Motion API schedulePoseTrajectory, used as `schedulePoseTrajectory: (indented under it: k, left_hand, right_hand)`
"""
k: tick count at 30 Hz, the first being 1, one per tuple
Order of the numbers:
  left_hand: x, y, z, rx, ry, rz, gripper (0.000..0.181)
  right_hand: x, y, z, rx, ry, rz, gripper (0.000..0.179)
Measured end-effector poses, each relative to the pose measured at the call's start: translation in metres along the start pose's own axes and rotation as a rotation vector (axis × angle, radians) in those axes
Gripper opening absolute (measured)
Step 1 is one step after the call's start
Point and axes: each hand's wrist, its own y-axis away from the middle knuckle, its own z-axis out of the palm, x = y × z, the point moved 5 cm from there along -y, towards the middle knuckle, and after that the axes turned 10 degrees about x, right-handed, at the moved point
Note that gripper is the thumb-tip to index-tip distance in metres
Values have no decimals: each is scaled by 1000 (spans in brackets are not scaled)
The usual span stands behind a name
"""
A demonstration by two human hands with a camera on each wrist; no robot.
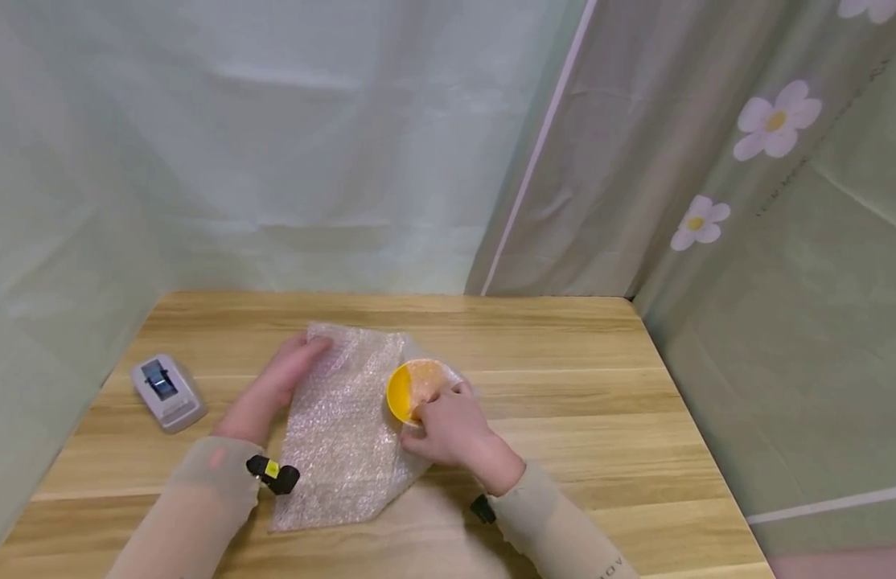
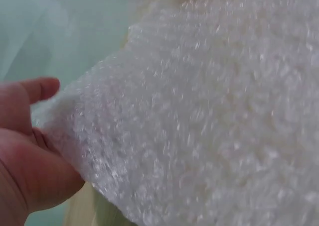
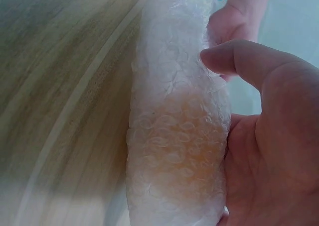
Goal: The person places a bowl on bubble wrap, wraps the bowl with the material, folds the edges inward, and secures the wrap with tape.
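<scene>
Bubble wrap: enclosing yellow cup, apparently mid-roll.
Right hand: fingers clamped on cup.
Left hand: cannot tell grip.
Next: roll leftward, probably.

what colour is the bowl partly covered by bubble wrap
Yellow; the bowl shows best in the head view.

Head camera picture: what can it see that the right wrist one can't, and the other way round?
Only the head view plainly shows the gray tape dispenser, the white flowers and a bare part of the yellow cup. Only the right wrist view shows single bubbles clearly. Both show the bubble wrap, orangey color through it, the table, the left hand and the right hand.
</scene>
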Motion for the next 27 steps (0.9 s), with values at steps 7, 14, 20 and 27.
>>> schedulePoseTrajectory:
  k: [7,14,20,27]
  left_hand:
    - [7,9,5,14,-129,38,73]
    - [33,28,15,-4,-150,178,73]
    - [50,45,24,-22,-142,295,62]
    - [61,63,43,-65,-122,430,47]
  right_hand:
    - [-2,2,3,7,17,-2,31]
    - [-1,3,4,30,38,-11,28]
    - [1,3,5,50,68,-12,29]
    - [4,3,2,45,74,1,32]
